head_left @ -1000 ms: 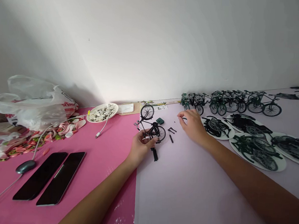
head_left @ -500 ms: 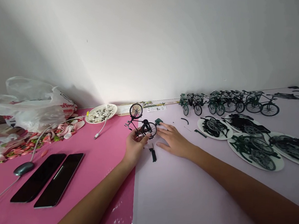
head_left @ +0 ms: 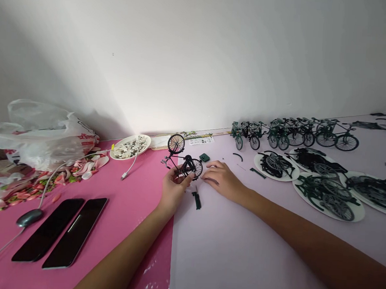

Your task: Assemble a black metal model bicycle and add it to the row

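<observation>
My left hand (head_left: 173, 188) is closed on a small black model bicycle (head_left: 186, 162), thumb and fingers gripping it low near one wheel. The bicycle is tilted, its other wheel raised toward the wall. Just right of it, my right hand (head_left: 222, 179) has its fingers bent, with thumb and fingertips brought together close to the nearer wheel. Whatever small thing may be between them is hidden. A dark green block (head_left: 204, 157) lies beyond the right fingertips. Below the hands rests a dark green tool-like piece (head_left: 196, 200) with a thin tip.
Several finished model bicycles (head_left: 280, 133) stand along the wall. White plates (head_left: 360, 213) of bicycle parts sit at right, near loose strips (head_left: 258, 173). At left are two phones (head_left: 74, 233), a mouse (head_left: 30, 217), a plastic bag (head_left: 49, 135), petals (head_left: 55, 179) and a dish (head_left: 147, 141) of white pieces.
My right hand has drawn back from the green block and curled its fingers toward the bicycle's nearer wheel. The left hand and bicycle stay almost in place.
</observation>
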Motion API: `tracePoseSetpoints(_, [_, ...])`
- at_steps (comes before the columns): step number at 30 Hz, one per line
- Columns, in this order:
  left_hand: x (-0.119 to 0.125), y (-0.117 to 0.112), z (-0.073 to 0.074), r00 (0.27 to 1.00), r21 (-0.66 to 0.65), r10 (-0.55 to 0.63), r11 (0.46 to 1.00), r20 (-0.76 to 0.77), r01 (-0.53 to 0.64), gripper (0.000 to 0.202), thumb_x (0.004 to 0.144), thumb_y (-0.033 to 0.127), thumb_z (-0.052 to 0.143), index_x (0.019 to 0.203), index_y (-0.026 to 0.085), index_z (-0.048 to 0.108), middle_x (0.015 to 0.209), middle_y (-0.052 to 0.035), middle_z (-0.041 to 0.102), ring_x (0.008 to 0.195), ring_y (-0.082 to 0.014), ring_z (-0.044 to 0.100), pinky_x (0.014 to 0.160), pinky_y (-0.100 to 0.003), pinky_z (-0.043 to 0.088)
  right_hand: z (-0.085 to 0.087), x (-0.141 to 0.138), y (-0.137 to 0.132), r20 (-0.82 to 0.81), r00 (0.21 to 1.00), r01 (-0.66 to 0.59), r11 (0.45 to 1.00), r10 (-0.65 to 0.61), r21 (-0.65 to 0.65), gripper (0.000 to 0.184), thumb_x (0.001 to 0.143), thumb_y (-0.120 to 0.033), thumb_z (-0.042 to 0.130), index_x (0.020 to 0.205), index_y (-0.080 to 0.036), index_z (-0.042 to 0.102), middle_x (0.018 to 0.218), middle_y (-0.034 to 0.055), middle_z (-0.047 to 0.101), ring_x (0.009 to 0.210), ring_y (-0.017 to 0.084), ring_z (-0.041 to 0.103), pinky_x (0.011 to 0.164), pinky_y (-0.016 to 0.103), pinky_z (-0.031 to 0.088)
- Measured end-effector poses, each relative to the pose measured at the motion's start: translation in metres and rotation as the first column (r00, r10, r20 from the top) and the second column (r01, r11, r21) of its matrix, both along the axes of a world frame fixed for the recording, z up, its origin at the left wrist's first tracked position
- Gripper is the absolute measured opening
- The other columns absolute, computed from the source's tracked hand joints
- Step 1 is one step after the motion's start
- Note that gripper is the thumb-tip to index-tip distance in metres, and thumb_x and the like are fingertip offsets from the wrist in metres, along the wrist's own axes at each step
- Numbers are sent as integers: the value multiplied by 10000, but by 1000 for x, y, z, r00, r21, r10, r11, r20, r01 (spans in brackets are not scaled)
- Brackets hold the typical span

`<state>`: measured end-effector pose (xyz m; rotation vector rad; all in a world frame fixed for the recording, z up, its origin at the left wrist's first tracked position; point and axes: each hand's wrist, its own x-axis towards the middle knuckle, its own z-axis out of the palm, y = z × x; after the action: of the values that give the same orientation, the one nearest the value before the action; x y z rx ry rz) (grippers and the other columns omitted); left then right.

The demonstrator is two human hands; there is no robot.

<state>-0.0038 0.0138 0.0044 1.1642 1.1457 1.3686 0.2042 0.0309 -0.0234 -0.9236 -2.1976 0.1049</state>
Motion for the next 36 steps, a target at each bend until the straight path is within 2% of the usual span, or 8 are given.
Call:
tracePoseSetpoints(4, [0,1,-2,1000,-5,-6,1000,-8,6,584,600,403,922,1063,151,670,933,-68,757,658,-132,652,582,-236,484,-2,1,2,10,1000,26,1000,-26,-2,158,971,-122,672,1008,-230,781,953,59,771,1104,260,591,933,413,474])
tracePoseSetpoints(7, [0,1,-2,1000,-10,-6,1000,-14,6,597,597,411,923,1074,151,674,913,-64,756,640,-132,646,565,-235,474,-2,-1,3,65,993,99,994,-97,-38,147,961,-114,686,1050,-214,746,962,70,756,1072,263,572,905,398,462])
tracePoseSetpoints(11, [1,0,-2,1000,-3,0,1000,-1,0,598,585,409,936,1062,152,682,924,-70,755,682,-148,667,597,-245,498,0,-2,0,167,974,173,980,-154,-103,254,938,22,581,1036,-193,673,1002,78,714,1069,255,555,851,360,441])
tracePoseSetpoints(15, [1,-1,-1,1000,6,-1,1000,4,1,591,590,409,934,1063,151,689,929,-70,751,693,-152,673,622,-258,517,2,-2,-3,252,958,180,973,-139,-147,410,836,150,471,999,-196,616,993,60,682,1027,238,544,813,330,410])
tracePoseSetpoints(19, [0,-1,0,1000,5,1,1000,-7,-1,582,596,404,930,1058,150,684,926,-68,748,716,-159,682,624,-256,518,6,-2,-6,316,944,139,984,-98,-113,406,850,126,449,1053,-194,592,1022,71,673,1017,248,528,811,343,397])
tracePoseSetpoints(26, [0,-3,2,1000,-7,11,1000,-5,-11,567,609,401,922,1054,151,675,923,-65,744,694,-149,664,596,-247,500,20,-5,-18,431,901,81,994,-44,-67,300,933,61,430,1016,-179,590,998,79,649,973,252,506,838,362,394])
tracePoseSetpoints(31, [0,-3,2,1000,-4,9,1000,6,-9,582,597,387,929,1062,150,673,961,-76,749,730,-154,677,636,-254,520,16,-7,-20,480,874,73,997,-75,23,334,929,62,445,1107,-167,612,1018,96,647,1005,268,526,845,373,401])
tracePoseSetpoints(36, [0,-2,1,1000,-7,15,1000,-1,-15,567,598,392,927,1049,156,678,924,-62,744,697,-149,662,609,-252,503,12,-8,-20,462,882,80,996,-91,44,326,958,34,433,1141,-164,617,1057,103,651,1016,274,536,863,379,412])
